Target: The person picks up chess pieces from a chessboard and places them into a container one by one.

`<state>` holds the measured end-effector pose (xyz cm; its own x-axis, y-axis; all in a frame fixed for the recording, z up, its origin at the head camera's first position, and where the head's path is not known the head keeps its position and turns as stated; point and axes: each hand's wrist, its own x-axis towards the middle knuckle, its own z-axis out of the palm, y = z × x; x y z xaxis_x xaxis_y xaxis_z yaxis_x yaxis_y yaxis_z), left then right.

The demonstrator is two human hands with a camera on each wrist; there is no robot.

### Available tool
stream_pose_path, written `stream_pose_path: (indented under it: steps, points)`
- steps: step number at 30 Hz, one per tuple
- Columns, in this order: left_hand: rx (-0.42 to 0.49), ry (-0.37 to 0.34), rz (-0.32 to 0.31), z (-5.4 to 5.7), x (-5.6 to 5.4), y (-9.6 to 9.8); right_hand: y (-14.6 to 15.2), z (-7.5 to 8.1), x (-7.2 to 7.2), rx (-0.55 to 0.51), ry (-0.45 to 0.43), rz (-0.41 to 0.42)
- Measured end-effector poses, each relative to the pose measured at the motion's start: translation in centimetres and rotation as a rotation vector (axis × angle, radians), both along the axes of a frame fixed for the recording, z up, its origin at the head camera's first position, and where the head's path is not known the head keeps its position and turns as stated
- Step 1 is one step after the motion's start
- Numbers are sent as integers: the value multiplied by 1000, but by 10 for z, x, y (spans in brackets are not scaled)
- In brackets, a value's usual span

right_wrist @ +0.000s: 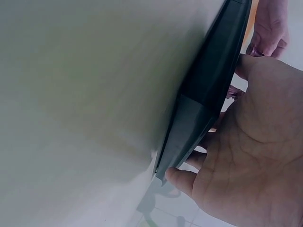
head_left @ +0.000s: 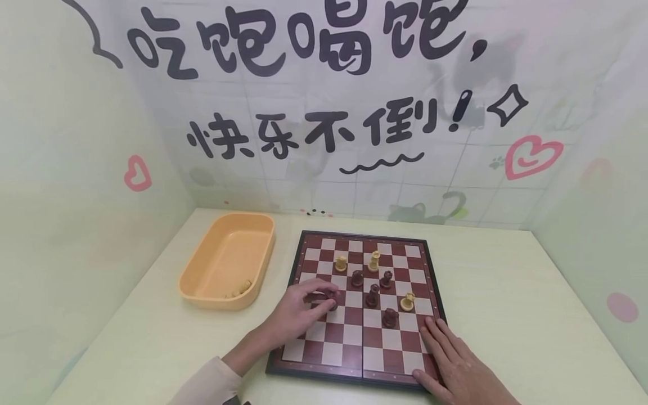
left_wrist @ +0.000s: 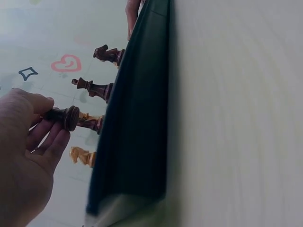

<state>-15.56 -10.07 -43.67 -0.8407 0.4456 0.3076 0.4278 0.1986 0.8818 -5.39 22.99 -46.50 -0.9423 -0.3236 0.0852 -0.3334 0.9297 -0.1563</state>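
My left hand pinches a dark brown chess piece over the left half of the chessboard. In the left wrist view its round base shows and appears raised off the board; the fingers hide its top. My right hand lies with extended fingers on the board's front right edge. Around the middle stand a dark king, a dark knight and two more dark pieces, one of them behind the king. Light pieces include a knight, a taller piece and another light piece at the right.
An orange tray sits on the pale table left of the board, with a few light chess pieces in its near corner. A printed curtain with dark characters and hearts stands behind and at both sides.
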Motion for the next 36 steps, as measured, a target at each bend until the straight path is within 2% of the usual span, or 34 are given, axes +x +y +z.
stream_pose_path:
  steps: [3, 7, 13, 18, 22, 26, 31, 36]
  points:
    - [-15, 32, 21, 2, -2, -5, -1, 1, 0, -2, -15, -8]
    - [-48, 65, 66, 4, -3, -9, -1, 0, 0, 1, 7, 0]
    - [-14, 100, 64, 5, -6, -17, -1, -2, 0, 5, 37, 12]
    - [43, 71, 57, 9, -8, -24, -1, -3, 0, -6, 38, 11]
    - [28, 46, 85, 13, -8, -27, -1, -4, 1, -12, 39, 5]
    - [3, 69, 108, 15, -8, -29, -1, -3, 1, -16, 26, 1]
    - [-6, 87, 100, 16, -10, -32, -1, -3, 0, -18, 15, 6]
    - [-32, 88, 125, 18, -13, -38, -1, -4, 1, -9, 51, 20]
